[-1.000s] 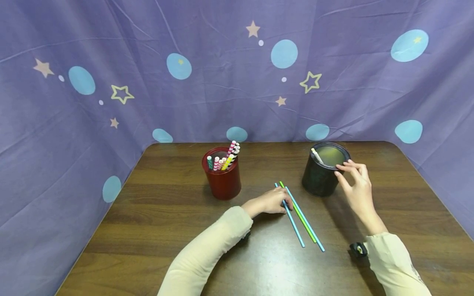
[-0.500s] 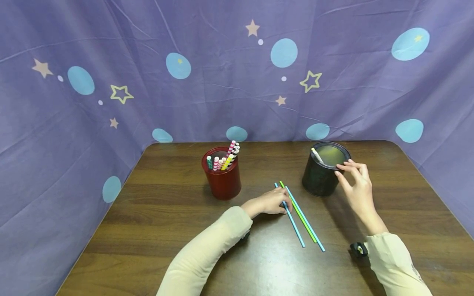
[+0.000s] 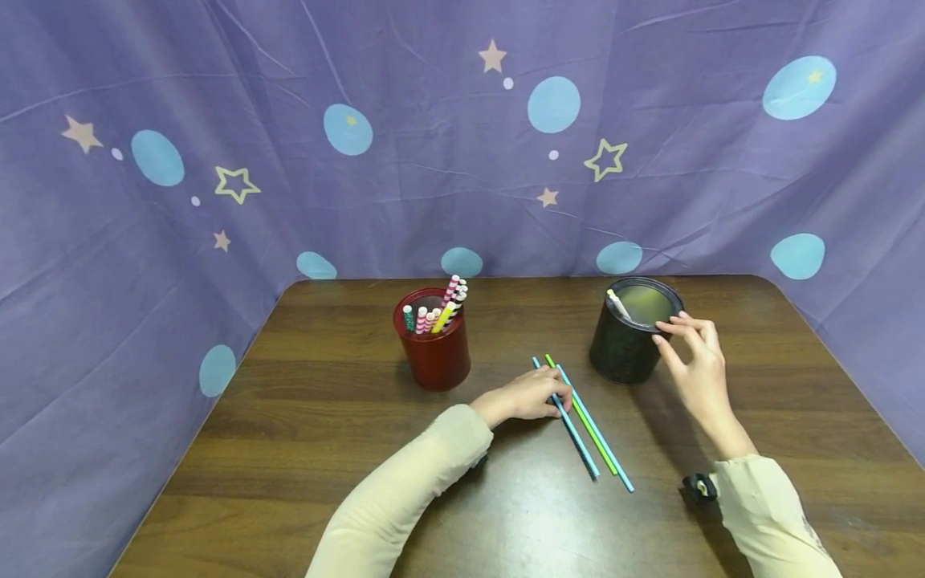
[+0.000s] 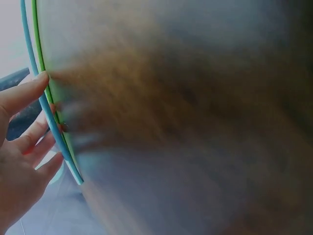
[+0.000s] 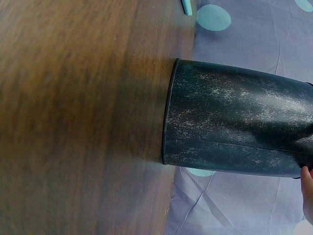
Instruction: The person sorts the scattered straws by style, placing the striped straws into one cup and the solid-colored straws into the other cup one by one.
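My left hand [image 3: 531, 395] pinches a thin blue stick [image 3: 580, 444], whose near end sits slightly above the table over its shadow. To its right on the table lie a green stick [image 3: 596, 440] and a second blue stick [image 3: 608, 449], nearly parallel. In the left wrist view, thumb and fingers of the left hand [image 4: 19, 161] are at a blue stick [image 4: 30, 49], with green behind it. My right hand [image 3: 701, 369] holds the near right rim of a black can [image 3: 623, 349] between thumb and fingers. A white stick with a yellowish tip [image 3: 618, 305] leans inside that can.
Left of the sticks stands a red can [image 3: 437, 361] holding several patterned sticks with white ends [image 3: 422, 319] and a yellow one [image 3: 442, 317]. Both cans stand on the wooden table [image 3: 325, 417]. A purple curtain [image 3: 433, 160] with stars hangs behind the table's far edge.
The near end of the left blue stick has risen slightly off the table and shifted a little right; its far end has shifted slightly left. My right hand and the black can have not moved.
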